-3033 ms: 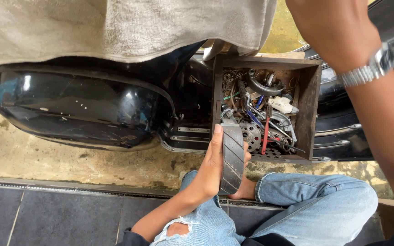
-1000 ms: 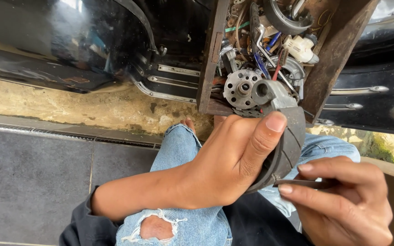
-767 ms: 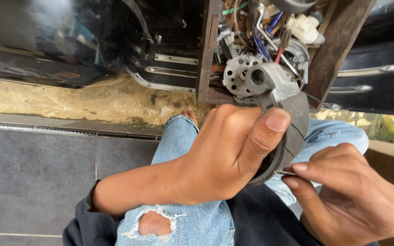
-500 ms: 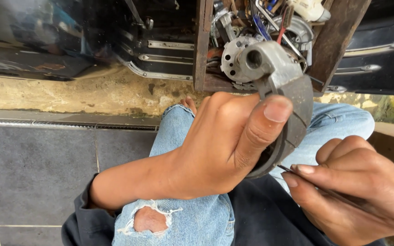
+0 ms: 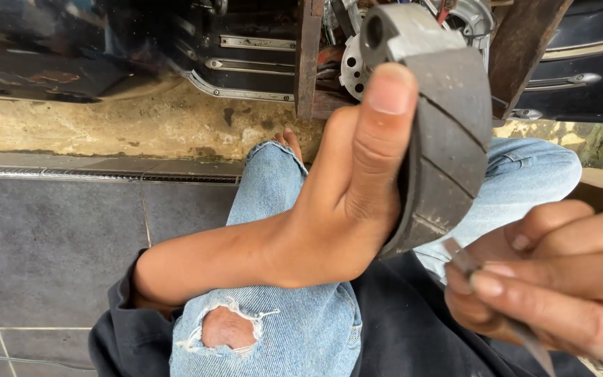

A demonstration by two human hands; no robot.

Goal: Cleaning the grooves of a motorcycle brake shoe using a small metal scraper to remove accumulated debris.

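My left hand (image 5: 347, 202) grips a curved grey brake shoe (image 5: 441, 126) with a dark grooved lining, held upright close to the camera, thumb pressed along its edge. My right hand (image 5: 560, 286) at the lower right pinches a thin metal blade (image 5: 465, 262). The blade's tip touches the lower end of the shoe's lining. Both hands hover above my lap in torn blue jeans (image 5: 273, 328).
A wooden box (image 5: 525, 49) of metal parts and wires stands ahead on the ground. A black motorcycle body (image 5: 106, 49) with chrome trim runs across the top. Dark floor tiles (image 5: 50, 237) and a drain grate (image 5: 106, 174) lie at the left.
The left hand has lifted the brake shoe from beside the box up close to the camera. The right hand has come in with the blade and set its tip on the lining.
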